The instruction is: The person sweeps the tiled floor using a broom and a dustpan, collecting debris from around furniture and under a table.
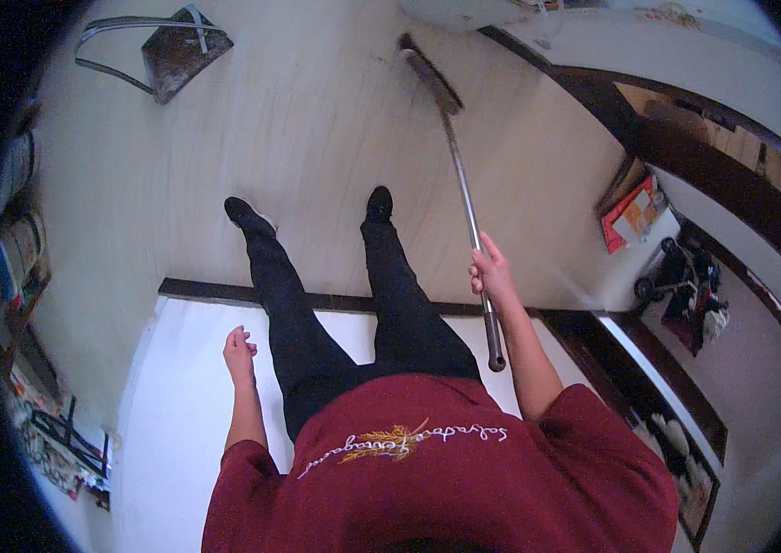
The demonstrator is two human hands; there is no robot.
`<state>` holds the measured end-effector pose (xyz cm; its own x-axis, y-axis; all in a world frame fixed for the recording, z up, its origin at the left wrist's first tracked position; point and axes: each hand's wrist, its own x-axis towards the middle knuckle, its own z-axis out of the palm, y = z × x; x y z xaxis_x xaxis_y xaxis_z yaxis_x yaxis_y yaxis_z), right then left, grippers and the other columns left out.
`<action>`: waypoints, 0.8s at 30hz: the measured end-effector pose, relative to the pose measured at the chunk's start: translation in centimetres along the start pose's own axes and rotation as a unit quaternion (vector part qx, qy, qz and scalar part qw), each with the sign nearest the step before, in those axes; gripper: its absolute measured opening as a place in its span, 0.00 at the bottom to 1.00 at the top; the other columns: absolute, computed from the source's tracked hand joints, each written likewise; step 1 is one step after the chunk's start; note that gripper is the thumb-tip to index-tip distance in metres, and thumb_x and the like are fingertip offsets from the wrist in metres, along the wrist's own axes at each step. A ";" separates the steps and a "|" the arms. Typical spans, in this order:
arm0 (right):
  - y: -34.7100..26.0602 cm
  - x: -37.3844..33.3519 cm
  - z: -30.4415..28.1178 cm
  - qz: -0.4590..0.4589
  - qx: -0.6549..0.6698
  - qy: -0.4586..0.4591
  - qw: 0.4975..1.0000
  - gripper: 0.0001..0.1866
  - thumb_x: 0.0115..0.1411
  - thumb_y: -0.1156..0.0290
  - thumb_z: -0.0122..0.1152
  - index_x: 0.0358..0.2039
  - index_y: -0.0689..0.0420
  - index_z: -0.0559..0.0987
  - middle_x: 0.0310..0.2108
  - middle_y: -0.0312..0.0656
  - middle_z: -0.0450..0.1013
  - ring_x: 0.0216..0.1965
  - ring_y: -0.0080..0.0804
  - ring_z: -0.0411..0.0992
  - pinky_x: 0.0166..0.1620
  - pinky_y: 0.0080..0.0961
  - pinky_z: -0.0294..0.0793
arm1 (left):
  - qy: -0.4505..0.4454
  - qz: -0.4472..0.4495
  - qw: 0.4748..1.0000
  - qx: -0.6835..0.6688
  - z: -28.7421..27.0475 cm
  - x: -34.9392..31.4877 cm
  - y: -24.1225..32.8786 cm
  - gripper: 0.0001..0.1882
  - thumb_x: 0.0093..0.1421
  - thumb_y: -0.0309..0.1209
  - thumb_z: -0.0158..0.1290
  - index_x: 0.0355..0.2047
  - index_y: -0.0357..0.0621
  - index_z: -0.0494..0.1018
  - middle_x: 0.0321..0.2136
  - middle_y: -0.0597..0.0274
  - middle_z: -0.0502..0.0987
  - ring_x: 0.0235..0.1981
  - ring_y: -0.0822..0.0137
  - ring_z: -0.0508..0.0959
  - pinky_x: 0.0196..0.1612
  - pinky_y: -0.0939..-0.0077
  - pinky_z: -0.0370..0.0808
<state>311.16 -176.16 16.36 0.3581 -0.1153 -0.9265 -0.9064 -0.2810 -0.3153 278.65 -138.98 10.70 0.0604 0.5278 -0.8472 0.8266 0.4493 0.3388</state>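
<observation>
My right hand [492, 274] is wrapped round the silver handle of a long broom [465, 189]. The dark end of the handle hangs below my hand, beside my hip. Out ahead on the pale floor, slightly right of centre, lies the broom's narrow, dark-bristled head [432, 76]. My left hand [239, 347] hangs by my left thigh, fingers loosely curled, with nothing visible in it. At the far left on the floor is what looks like a dustpan [186, 53], a flat brown pan with a long bent metal handle, well away from both hands.
Behind my legs runs a dark strip [211, 292] along a white surface. To the right are an orange-red box [632, 217], a folded wheeled cart [681, 286] and dark-framed furniture [732, 138]. Cluttered shelves [22, 249] line the left edge.
</observation>
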 end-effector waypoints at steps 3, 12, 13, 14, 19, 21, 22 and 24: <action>-1.5 -0.5 -9.0 0.003 0.062 0.082 0.995 0.24 0.56 0.65 0.46 0.54 0.45 0.55 0.12 0.30 0.58 0.08 0.17 0.52 0.11 0.14 0.53 | -0.017 -0.014 1.000 0.006 3.8 -4.0 2.7 0.16 0.55 0.38 0.43 0.37 0.38 0.68 0.25 0.60 0.70 0.15 0.77 0.66 0.18 0.86 0.65; -8.5 7.6 -20.6 0.021 0.350 -0.031 0.936 0.10 0.51 0.73 0.42 0.14 0.50 0.59 0.12 0.30 0.56 0.11 0.21 0.55 0.14 0.15 0.57 | 0.050 -0.025 0.997 0.062 -8.5 -8.1 10.6 0.16 0.56 0.37 0.41 0.36 0.36 0.67 0.22 0.60 0.68 0.12 0.75 0.65 0.13 0.84 0.62; -9.2 9.4 -19.2 0.033 0.354 -0.059 0.933 0.09 0.50 0.74 0.43 0.15 0.51 0.60 0.13 0.31 0.57 0.12 0.21 0.56 0.15 0.15 0.58 | 0.068 -0.039 0.995 0.056 -10.1 -8.1 11.1 0.16 0.56 0.37 0.41 0.35 0.36 0.67 0.22 0.60 0.68 0.12 0.75 0.65 0.13 0.84 0.62; -9.6 10.5 -17.7 0.046 0.353 -0.083 0.931 0.08 0.48 0.74 0.44 0.15 0.51 0.60 0.13 0.31 0.57 0.12 0.21 0.56 0.16 0.16 0.58 | 0.083 -0.059 0.994 0.048 -11.1 -8.3 11.0 0.16 0.55 0.38 0.41 0.35 0.36 0.67 0.22 0.60 0.68 0.12 0.75 0.65 0.13 0.84 0.62; -13.7 5.6 7.4 -0.027 0.052 0.058 0.997 0.05 0.49 0.74 0.43 0.18 0.57 0.65 0.16 0.40 0.61 0.18 0.33 0.62 0.21 0.33 0.61 | 0.076 -0.006 0.995 0.059 -16.1 -5.5 16.5 0.17 0.55 0.39 0.42 0.35 0.37 0.66 0.22 0.59 0.68 0.12 0.74 0.66 0.13 0.84 0.63; -15.2 1.8 14.6 -0.016 0.304 0.050 0.951 0.04 0.51 0.75 0.41 0.21 0.54 0.62 0.15 0.36 0.59 0.14 0.28 0.60 0.16 0.31 0.59 | 0.042 0.029 0.997 0.054 -13.8 -4.7 19.3 0.16 0.56 0.39 0.42 0.36 0.38 0.66 0.24 0.59 0.68 0.14 0.74 0.67 0.14 0.84 0.64; -18.8 -3.9 17.5 0.015 0.337 0.041 0.940 0.03 0.53 0.73 0.40 0.26 0.50 0.59 0.14 0.33 0.57 0.12 0.24 0.59 0.13 0.26 0.58 | 0.032 0.044 0.997 0.047 -12.7 -4.7 20.1 0.16 0.56 0.39 0.42 0.36 0.38 0.66 0.25 0.59 0.69 0.15 0.74 0.67 0.15 0.84 0.64; -21.7 -8.9 20.3 0.022 0.319 -0.021 0.947 0.06 0.55 0.73 0.40 0.31 0.47 0.56 0.14 0.31 0.55 0.09 0.19 0.54 0.11 0.20 0.54 | 0.010 0.068 0.997 0.046 -9.9 -5.6 25.0 0.16 0.56 0.39 0.42 0.37 0.39 0.66 0.27 0.59 0.69 0.17 0.74 0.68 0.18 0.83 0.66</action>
<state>323.11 -149.70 27.28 0.3205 -0.0712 -0.9446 -0.8758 0.3577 -0.3241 293.39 -123.55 27.94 0.1649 0.5938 -0.7876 0.8592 0.3056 0.4103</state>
